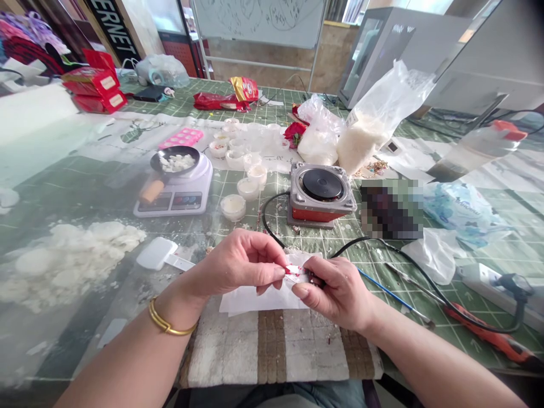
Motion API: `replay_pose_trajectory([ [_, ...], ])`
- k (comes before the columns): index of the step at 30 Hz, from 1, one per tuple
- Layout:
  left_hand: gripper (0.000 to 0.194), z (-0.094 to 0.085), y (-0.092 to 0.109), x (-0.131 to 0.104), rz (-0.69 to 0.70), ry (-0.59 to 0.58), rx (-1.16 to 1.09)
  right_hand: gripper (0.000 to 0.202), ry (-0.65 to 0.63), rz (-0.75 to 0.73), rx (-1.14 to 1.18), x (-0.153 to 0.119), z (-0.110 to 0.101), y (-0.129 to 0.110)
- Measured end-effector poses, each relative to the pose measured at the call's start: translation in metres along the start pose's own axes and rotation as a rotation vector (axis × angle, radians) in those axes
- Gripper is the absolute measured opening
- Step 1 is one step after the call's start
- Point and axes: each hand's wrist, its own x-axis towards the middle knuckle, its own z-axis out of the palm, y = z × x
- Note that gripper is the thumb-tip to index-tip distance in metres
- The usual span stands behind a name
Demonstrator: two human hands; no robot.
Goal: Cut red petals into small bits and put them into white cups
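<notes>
My left hand [244, 263] is closed, its thumb and fingertips pinching a small red-and-white piece [293, 271]. Close against it from the other side is my right hand [340, 292], its fingers curled round a small dark thing that they mostly cover; its kind cannot be told. White paper sheets [259, 301] lie beneath both hands, on a brown-and-cream striped cloth [238, 347] at the table's near edge. Left of my left hand is a white spatula [157, 253]. Beyond the hands stands a small hot plate [323, 184] with a round black top.
A kitchen scale [199, 190] carries a small black pan [158, 163] of white chunks. White flakes [80, 260] are heaped at left. Several small cups [233, 208] stand mid-table. A black cable [408, 255] curves across the right, near a brush [393, 294] and a red-handled tool [488, 334].
</notes>
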Motion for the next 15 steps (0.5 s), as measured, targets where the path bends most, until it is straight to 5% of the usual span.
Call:
replay_pose_trajectory([
  [15, 0.008, 0.0001, 0.0006, 0.0004, -0.045, -0.051, -0.057, 0.042, -0.032, 0.004, 0.017, -0.0010, -0.0016, 0.0005],
])
